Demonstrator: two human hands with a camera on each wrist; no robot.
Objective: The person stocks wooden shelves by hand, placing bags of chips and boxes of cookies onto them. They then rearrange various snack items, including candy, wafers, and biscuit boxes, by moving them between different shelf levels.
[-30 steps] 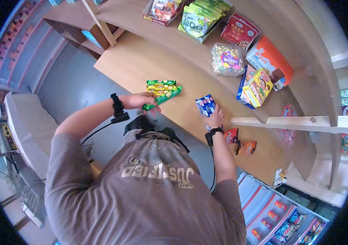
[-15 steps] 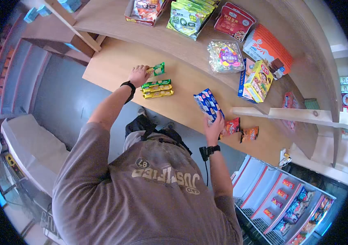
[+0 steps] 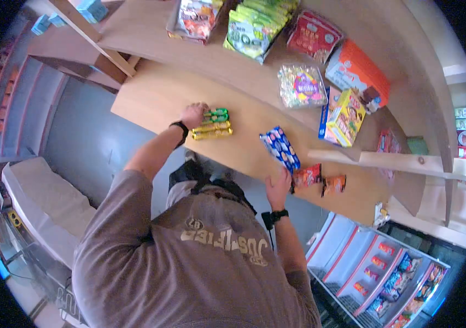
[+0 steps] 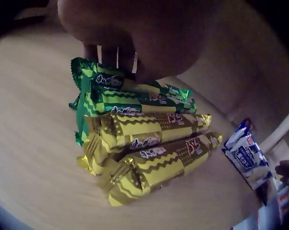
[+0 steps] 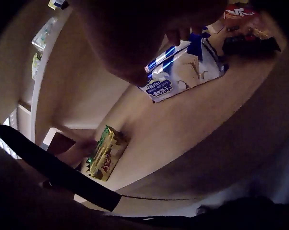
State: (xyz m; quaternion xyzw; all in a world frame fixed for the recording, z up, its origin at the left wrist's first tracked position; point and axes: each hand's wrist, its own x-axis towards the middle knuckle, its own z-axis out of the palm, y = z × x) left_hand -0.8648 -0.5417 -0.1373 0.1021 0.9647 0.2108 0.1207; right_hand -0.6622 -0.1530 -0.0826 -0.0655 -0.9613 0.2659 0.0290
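My left hand (image 3: pixel 193 115) is at the left ends of a short row of long wrapped snack packs. In the left wrist view, its fingers and thumb hold the rearmost green pack (image 4: pixel 108 80) against another green pack (image 4: pixel 144 103). Two yellow packs (image 4: pixel 156 167) lie side by side in front, all roughly parallel. My right hand (image 3: pixel 279 186) is at the near end of a blue and white wafer biscuit bag (image 3: pixel 280 147), its fingers relaxed. The bag lies flat on the wooden table; "Wafer" shows on it in the right wrist view.
Red (image 3: pixel 307 176) and orange snack bags (image 3: pixel 334 185) lie right of the wafer bag. The raised shelf (image 3: pixel 244 74) behind holds green candy bags (image 3: pixel 249 35), a clear tub (image 3: pixel 302 86) and a yellow box (image 3: pixel 345 117). A wooden post (image 3: pixel 375 158) stands at the right.
My left hand carried a green pack over behind the row, then lowered it beside the others. The right hand has slid back from the wafer bag's middle to its near end.
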